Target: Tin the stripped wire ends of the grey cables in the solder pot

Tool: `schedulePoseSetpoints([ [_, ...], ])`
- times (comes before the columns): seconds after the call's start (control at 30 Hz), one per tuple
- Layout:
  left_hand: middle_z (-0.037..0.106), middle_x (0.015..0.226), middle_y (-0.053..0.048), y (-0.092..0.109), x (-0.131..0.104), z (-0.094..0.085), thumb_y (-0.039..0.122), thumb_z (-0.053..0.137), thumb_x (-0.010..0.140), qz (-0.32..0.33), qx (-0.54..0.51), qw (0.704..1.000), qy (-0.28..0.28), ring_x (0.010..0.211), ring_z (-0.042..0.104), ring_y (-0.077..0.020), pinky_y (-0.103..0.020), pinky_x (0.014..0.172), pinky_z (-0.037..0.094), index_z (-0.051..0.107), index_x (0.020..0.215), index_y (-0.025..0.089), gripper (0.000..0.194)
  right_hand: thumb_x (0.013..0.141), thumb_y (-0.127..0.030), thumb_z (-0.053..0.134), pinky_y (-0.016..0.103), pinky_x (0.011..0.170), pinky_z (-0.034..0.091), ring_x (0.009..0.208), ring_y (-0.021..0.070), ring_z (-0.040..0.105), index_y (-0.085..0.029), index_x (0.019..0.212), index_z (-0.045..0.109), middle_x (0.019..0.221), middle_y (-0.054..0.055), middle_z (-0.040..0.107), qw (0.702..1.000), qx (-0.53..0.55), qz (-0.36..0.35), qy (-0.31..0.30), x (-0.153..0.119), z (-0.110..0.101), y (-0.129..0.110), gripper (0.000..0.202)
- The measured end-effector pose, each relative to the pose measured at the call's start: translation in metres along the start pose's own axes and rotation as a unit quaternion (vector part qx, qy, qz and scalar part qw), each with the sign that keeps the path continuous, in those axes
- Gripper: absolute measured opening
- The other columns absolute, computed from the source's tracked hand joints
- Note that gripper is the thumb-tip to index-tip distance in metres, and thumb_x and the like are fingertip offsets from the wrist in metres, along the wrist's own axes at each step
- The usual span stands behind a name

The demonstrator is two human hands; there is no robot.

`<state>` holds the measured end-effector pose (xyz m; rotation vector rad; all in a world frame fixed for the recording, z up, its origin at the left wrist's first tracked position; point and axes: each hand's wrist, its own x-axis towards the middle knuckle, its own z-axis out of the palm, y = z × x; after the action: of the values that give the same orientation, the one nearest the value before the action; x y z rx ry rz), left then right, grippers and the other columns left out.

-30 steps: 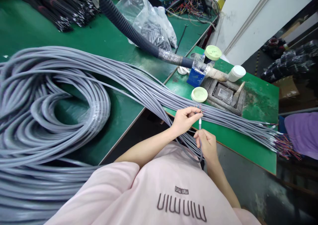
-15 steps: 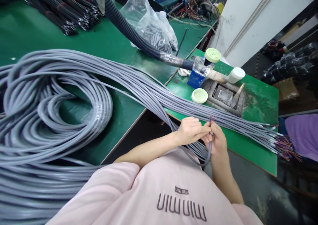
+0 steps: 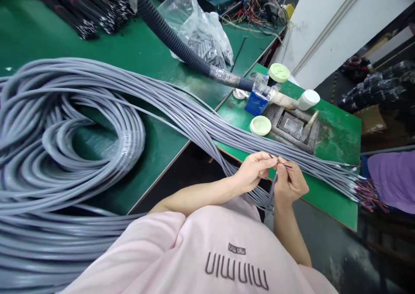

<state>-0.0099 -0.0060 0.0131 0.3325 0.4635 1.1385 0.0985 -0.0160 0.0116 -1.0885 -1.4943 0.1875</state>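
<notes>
head view: thin wires [image 3: 288, 166], upright half a second ago, now splayed sideways, seemingly being parted. left hand [image 3: 254, 171]: fingertips pinched on wires. right hand [image 3: 291, 183]: likewise. location: wearer's side of grey cable bundle [image 3: 227, 134].

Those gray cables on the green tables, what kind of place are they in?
Probably a cable workshop: many gray cables lie in thick coils and long strands, black bundles sit on a green table, and a ribbed hose reaches across.
</notes>
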Motion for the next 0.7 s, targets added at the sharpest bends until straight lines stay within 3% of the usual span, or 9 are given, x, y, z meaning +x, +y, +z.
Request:
schedulePoseSetpoints([
  [0.1,0.042,0.045,0.009,0.0,-0.001,0.002,0.032,0.081,0.068,-0.018,-0.019,1.0,-0.016,0.039,0.03,-0.0008,-0.017,0.043,0.021,0.051,0.062,0.014,0.035,0.082,-0.015,0.065,0.031,0.063,0.053,0.07,0.017,0.066,-0.024,0.091,0.073,0.079,0.002,0.072,1.0,0.025,-0.011,0.011,0.0,-0.001,0.0,0.014],
  [0.2,0.042,0.045,0.009,0.002,-0.001,0.002,0.03,0.08,0.069,-0.02,-0.023,0.999,-0.024,0.039,0.029,-0.0008,-0.017,0.043,0.021,0.05,0.062,0.014,0.035,0.083,-0.017,0.064,0.03,0.063,0.053,0.07,0.0164,0.066,-0.023,0.091,0.072,0.077,0.001,0.071,0.999,0.029,0.009,-0.017,0.004,-0.005,-0.002,0.013],
  [0.33,0.053,0.052,0.006,0.003,0.002,-0.003,0.03,0.081,0.067,0.017,0.008,1.0,0.001,0.04,0.033,-0.0001,-0.017,0.043,0.021,0.052,0.062,0.013,0.034,0.083,-0.02,0.066,0.027,0.068,0.054,0.07,0.015,0.068,-0.023,0.09,0.071,0.078,0.0,0.073,0.992,-0.05,0.008,-0.112,0.012,-0.015,-0.006,0.009],
  [0.43,0.063,0.064,0.001,0.003,0.003,-0.01,0.03,0.084,0.063,0.05,0.051,0.997,0.027,0.046,0.045,-0.0021,-0.017,0.044,0.024,0.058,0.065,0.012,0.032,0.087,-0.026,0.063,0.026,0.069,0.054,0.07,0.0151,0.069,-0.023,0.091,0.069,0.078,0.0,0.073,0.977,-0.09,0.047,-0.188,0.014,-0.022,-0.008,0.008],
  [0.5,0.065,0.066,0.0,0.003,0.004,-0.014,0.032,0.083,0.063,0.048,0.077,0.996,0.015,0.049,0.049,-0.0038,-0.018,0.045,0.026,0.061,0.068,0.012,0.03,0.089,-0.029,0.059,0.026,0.066,0.054,0.068,0.0149,0.069,-0.023,0.093,0.066,0.078,0.0,0.073,0.969,-0.086,0.079,-0.219,0.012,-0.025,-0.009,0.01],
  [0.6,0.063,0.062,0.0,0.005,0.003,-0.019,0.038,0.08,0.067,0.035,0.128,0.991,-0.013,0.046,0.042,-0.0025,-0.018,0.045,0.026,0.065,0.069,0.011,0.031,0.09,-0.029,0.056,0.025,0.063,0.053,0.064,0.0141,0.067,-0.022,0.092,0.062,0.076,-0.001,0.07,0.967,-0.057,0.118,-0.217,0.007,-0.024,-0.01,0.009],
  [0.7,0.064,0.063,-0.001,0.004,0.002,-0.021,0.041,0.08,0.068,0.059,0.176,0.983,0.001,0.047,0.043,-0.0032,-0.018,0.045,0.03,0.067,0.072,0.011,0.032,0.091,-0.03,0.055,0.025,0.06,0.051,0.059,0.0128,0.064,-0.021,0.089,0.059,0.072,-0.001,0.065,0.971,-0.04,0.149,-0.181,0.004,-0.019,-0.01,0.01],
])
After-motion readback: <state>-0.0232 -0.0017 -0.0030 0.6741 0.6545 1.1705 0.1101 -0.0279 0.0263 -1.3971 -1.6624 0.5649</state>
